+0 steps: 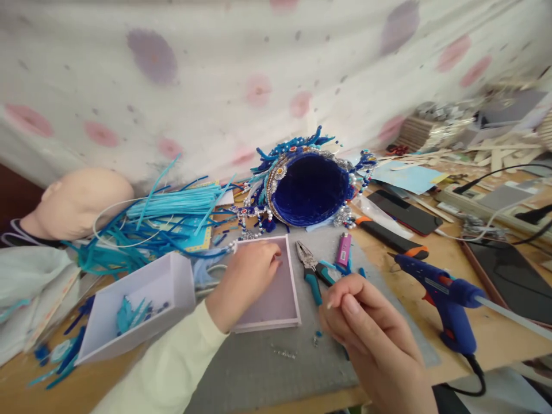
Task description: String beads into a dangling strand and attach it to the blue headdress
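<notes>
From the head camera, looking down at a cluttered counter (431, 253), your left hand (245, 276) reaches into a shallow pale tray (280, 299) lying flat on a grey mat (259, 374), its long sides running away from you. The fingers (269, 259) of that hand are loosely curled with their tips down on the tray's floor near its far left corner; whether they pinch anything is too small to tell. Your right hand (371, 333) hovers nearer to you, just right of the tray, its fingers (345, 293) drawn together at the tips as if pinching, though nothing is clearly visible between them. The tray therefore lies to the left of your right hand and under your left, so the left hand is the nearer one. Just beyond the right hand, blue-handled pliers (311, 270) lie with their nose pointing away from you, beside a pink lighter (344, 248). Farther back, a deep blue beaded headdress (308, 184) rests on its side, its hollow facing you. To the left sits a white box (142, 305) holding blue scraps, with turquoise strips (172, 207) and a mannequin head (75, 201) behind. To the right, a blue glue gun (444, 299) stands, nozzle pointing left towards the pliers.
</notes>
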A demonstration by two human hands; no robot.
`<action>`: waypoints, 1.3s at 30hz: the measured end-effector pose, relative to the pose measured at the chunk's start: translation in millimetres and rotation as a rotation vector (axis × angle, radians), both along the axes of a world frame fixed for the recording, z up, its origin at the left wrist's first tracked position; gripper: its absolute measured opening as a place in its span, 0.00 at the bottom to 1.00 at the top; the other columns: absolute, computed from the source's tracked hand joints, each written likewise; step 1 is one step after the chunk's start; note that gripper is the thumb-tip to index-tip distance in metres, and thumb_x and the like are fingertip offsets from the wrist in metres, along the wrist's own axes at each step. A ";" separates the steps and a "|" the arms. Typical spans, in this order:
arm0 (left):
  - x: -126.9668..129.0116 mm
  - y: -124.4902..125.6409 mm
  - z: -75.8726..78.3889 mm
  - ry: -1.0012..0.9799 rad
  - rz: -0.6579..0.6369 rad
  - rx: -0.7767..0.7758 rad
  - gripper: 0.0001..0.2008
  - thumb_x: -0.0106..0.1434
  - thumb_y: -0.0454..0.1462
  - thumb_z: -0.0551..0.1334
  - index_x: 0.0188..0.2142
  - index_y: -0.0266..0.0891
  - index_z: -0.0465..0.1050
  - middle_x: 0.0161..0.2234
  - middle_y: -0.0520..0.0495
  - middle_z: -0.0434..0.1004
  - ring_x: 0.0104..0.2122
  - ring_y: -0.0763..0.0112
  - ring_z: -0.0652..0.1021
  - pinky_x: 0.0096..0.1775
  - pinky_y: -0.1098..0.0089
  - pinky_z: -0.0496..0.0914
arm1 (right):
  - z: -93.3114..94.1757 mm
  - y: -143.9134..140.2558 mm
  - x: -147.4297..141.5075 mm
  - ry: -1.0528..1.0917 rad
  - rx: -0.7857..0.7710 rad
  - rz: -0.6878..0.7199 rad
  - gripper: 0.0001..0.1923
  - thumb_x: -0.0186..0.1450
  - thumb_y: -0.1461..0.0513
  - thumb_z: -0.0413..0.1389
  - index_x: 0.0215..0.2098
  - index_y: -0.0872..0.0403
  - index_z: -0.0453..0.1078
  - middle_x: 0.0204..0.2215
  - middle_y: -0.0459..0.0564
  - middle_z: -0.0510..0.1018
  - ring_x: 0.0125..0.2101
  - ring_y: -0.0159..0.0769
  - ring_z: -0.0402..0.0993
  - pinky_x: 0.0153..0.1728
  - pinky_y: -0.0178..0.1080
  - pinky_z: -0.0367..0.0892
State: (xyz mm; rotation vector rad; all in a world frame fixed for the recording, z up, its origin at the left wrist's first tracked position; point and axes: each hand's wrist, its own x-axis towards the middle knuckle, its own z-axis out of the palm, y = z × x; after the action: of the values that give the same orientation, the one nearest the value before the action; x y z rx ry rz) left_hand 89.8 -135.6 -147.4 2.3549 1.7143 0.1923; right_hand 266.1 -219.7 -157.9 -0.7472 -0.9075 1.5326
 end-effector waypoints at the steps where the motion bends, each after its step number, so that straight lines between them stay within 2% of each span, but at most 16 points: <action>1: 3.3 4.2 -5.0 0.024 0.004 -0.004 0.09 0.64 0.32 0.58 0.39 0.37 0.79 0.41 0.40 0.82 0.43 0.55 0.79 0.46 0.59 0.70 | -1.3 0.3 2.6 -0.003 -0.002 0.004 0.12 0.68 0.53 0.56 0.33 0.52 0.71 0.19 0.39 0.55 0.20 0.28 0.48 0.22 0.35 0.45; 7: 9.3 5.2 -16.3 0.124 0.003 -0.011 0.11 0.65 0.29 0.54 0.35 0.34 0.76 0.38 0.36 0.80 0.40 0.54 0.79 0.43 0.58 0.70 | -8.3 1.7 13.9 -0.097 -0.015 -0.045 0.14 0.68 0.52 0.57 0.32 0.52 0.72 0.20 0.41 0.59 0.20 0.28 0.52 0.21 0.34 0.48; 13: 13.5 4.0 -22.2 0.085 0.017 -0.018 0.13 0.64 0.26 0.51 0.36 0.34 0.74 0.38 0.37 0.78 0.39 0.55 0.79 0.43 0.58 0.71 | -11.2 5.7 14.3 -0.185 0.020 -0.044 0.13 0.68 0.52 0.56 0.32 0.52 0.72 0.21 0.43 0.63 0.20 0.29 0.55 0.20 0.34 0.52; 15: 14.1 3.7 -18.6 0.023 0.032 -0.023 0.11 0.63 0.26 0.53 0.35 0.34 0.74 0.38 0.36 0.78 0.40 0.54 0.79 0.44 0.57 0.71 | -11.0 6.1 11.8 -0.208 0.018 -0.060 0.13 0.68 0.52 0.56 0.33 0.51 0.72 0.19 0.42 0.61 0.20 0.29 0.54 0.20 0.34 0.52; 18: 8.4 -4.5 -4.2 -0.094 0.093 0.000 0.07 0.62 0.28 0.55 0.33 0.36 0.71 0.36 0.39 0.78 0.39 0.55 0.79 0.44 0.57 0.71 | -8.1 5.9 5.6 -0.277 0.056 -0.135 0.11 0.68 0.52 0.56 0.36 0.49 0.74 0.18 0.41 0.61 0.19 0.29 0.56 0.20 0.33 0.53; 19: 4.9 -10.7 1.6 -0.165 0.128 0.007 0.06 0.64 0.30 0.55 0.34 0.36 0.69 0.36 0.41 0.78 0.38 0.58 0.79 0.42 0.60 0.72 | -6.1 5.5 2.5 -0.321 0.088 -0.166 0.10 0.67 0.52 0.57 0.35 0.48 0.75 0.18 0.42 0.64 0.20 0.30 0.58 0.20 0.33 0.54; 21: -2.4 -28.1 11.4 -0.447 0.206 -0.027 0.07 0.69 0.36 0.51 0.36 0.38 0.66 0.36 0.44 0.78 0.34 0.65 0.80 0.36 0.66 0.74 | -0.8 4.0 -6.0 -0.428 0.160 -0.207 0.09 0.66 0.53 0.58 0.32 0.47 0.76 0.20 0.44 0.70 0.21 0.31 0.63 0.21 0.33 0.57; 22: -5.3 -38.7 14.3 -0.803 0.268 -0.105 0.09 0.70 0.39 0.50 0.37 0.38 0.65 0.37 0.44 0.78 0.32 0.68 0.79 0.33 0.68 0.73 | 2.2 2.7 -11.6 -0.483 0.186 -0.213 0.09 0.65 0.53 0.59 0.30 0.47 0.76 0.20 0.44 0.72 0.21 0.31 0.64 0.21 0.33 0.57; 24: -8.1 -59.9 15.5 -1.402 0.301 -0.253 0.10 0.71 0.41 0.51 0.37 0.39 0.66 0.38 0.46 0.77 0.33 0.70 0.79 0.35 0.70 0.74 | 7.9 -0.6 -24.9 -0.567 0.227 -0.208 0.10 0.65 0.54 0.59 0.28 0.48 0.76 0.20 0.45 0.74 0.19 0.31 0.63 0.19 0.34 0.55; 25: -8.0 -69.3 14.2 -1.612 0.300 -0.297 0.10 0.71 0.40 0.52 0.36 0.38 0.67 0.36 0.47 0.77 0.34 0.71 0.79 0.37 0.70 0.73 | 10.2 -2.6 -32.1 -0.595 0.249 -0.208 0.10 0.64 0.55 0.59 0.27 0.48 0.76 0.19 0.45 0.74 0.18 0.30 0.61 0.19 0.35 0.54; 27: -6.6 -83.4 9.7 -1.859 0.287 -0.347 0.10 0.71 0.40 0.54 0.35 0.38 0.69 0.34 0.49 0.77 0.35 0.73 0.78 0.40 0.72 0.72 | 12.9 -7.0 -46.0 -0.633 0.308 -0.216 0.08 0.64 0.58 0.59 0.27 0.49 0.76 0.18 0.44 0.74 0.16 0.28 0.59 0.18 0.35 0.53; 30: -6.6 -92.6 4.3 -2.021 0.267 -0.408 0.10 0.70 0.42 0.56 0.35 0.39 0.69 0.33 0.49 0.77 0.36 0.71 0.77 0.40 0.72 0.71 | 13.6 -13.6 -61.6 -0.695 0.382 -0.250 0.07 0.64 0.61 0.58 0.28 0.50 0.75 0.19 0.44 0.75 0.16 0.28 0.61 0.19 0.34 0.54; 34: -13.7 -95.6 2.8 -2.057 0.276 -0.430 0.11 0.70 0.42 0.57 0.34 0.39 0.70 0.34 0.48 0.78 0.35 0.70 0.77 0.39 0.72 0.70 | 14.7 -18.4 -73.2 -0.785 0.425 -0.290 0.08 0.66 0.62 0.56 0.29 0.52 0.75 0.20 0.46 0.75 0.17 0.29 0.63 0.19 0.35 0.56; 39: -21.1 -100.4 1.7 -2.065 0.378 -0.430 0.10 0.65 0.43 0.64 0.34 0.39 0.72 0.34 0.49 0.78 0.33 0.71 0.77 0.35 0.73 0.71 | 18.4 -17.1 -81.8 -0.875 0.535 -0.311 0.09 0.65 0.64 0.55 0.28 0.53 0.74 0.14 0.40 0.62 0.15 0.27 0.57 0.18 0.34 0.53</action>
State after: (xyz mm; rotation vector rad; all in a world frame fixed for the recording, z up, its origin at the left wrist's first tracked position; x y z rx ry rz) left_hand 68.7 -236.0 -145.6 0.4906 0.7218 1.4023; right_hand 184.3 -236.7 -139.4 -1.1053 -1.6610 0.5926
